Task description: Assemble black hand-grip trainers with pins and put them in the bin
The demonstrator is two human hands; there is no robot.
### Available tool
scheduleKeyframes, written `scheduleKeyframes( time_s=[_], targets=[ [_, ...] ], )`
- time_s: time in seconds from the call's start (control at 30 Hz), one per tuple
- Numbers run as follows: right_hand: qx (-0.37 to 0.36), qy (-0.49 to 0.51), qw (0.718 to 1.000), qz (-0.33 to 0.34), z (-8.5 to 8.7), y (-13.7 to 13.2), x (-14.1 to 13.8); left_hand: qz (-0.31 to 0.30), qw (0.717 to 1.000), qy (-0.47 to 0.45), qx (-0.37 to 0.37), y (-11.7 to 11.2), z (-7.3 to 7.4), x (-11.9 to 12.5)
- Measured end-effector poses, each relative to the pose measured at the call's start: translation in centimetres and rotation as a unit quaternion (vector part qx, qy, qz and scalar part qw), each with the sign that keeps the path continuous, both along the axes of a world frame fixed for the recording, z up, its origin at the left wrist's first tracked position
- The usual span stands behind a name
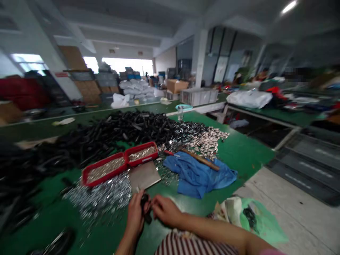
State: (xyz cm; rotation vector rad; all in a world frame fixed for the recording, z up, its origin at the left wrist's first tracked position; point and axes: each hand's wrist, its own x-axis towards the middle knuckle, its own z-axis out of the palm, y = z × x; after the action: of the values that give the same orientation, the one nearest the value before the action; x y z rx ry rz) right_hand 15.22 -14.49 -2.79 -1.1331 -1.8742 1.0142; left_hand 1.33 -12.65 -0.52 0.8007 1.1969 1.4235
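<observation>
A small black part (145, 202) is gripped in my left hand (136, 209), low over the front of the green table. My right hand (165, 210) is closed in a pinch close beside it, at the part's right side. Whatever sits between the right fingertips is too small to make out. Just beyond the hands lies a flat metal plate (145, 175). Left of the plate spreads a heap of small shiny metal pieces (103, 194). Two red trays (104, 171) of tiny metal parts stand behind.
Black parts (127, 127) are heaped along the back. A blue cloth (198, 175) with a wooden-handled tool (200, 159) lies to the right, near copper-coloured pieces (209, 141). A green plastic bag (262, 221) hangs at the right edge, and grey crates (308, 166) stand beyond.
</observation>
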Motion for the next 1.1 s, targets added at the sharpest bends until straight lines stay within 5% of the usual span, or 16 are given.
scheduleKeyframes(
  time_s=[0.17,0.4,0.57,0.67,0.8,0.9,1.0,1.1],
  targets=[
    [-0.053,0.071,0.996,-0.019,-3.9,-1.1,0.6,0.008,0.980,-0.192,-0.047,0.3,-2.2,-2.5],
    [0.122,-0.096,0.987,-0.045,-2.0,1.6,6.2,0.021,0.980,-0.189,-0.060,-1.0,-0.5,-1.5],
    [0.149,-0.302,0.940,-0.051,-0.8,5.7,7.0,-0.004,0.985,-0.147,-0.096,-1.8,-1.0,-0.2],
    [0.144,-0.319,0.936,-0.037,-0.8,6.7,7.2,-0.005,0.989,-0.099,-0.109,-1.7,-1.1,-0.7],
    [0.111,-0.151,0.981,-0.054,-0.1,7.0,7.1,0.002,0.999,0.005,-0.046,-0.4,0.2,-1.3],
    [-0.027,0.038,0.996,-0.071,1.3,7.0,5.4,-0.016,0.994,0.106,0.007,1.3,1.7,-1.1],
    [-0.220,0.225,0.949,-0.032,2.5,7.3,2.5,-0.015,0.983,0.179,0.047,2.8,2.6,-0.6],
    [-0.332,0.340,0.879,0.031,2.8,8.2,0.1,-0.008,0.977,0.206,0.062,4.0,2.4,-0.4]
  ],
)
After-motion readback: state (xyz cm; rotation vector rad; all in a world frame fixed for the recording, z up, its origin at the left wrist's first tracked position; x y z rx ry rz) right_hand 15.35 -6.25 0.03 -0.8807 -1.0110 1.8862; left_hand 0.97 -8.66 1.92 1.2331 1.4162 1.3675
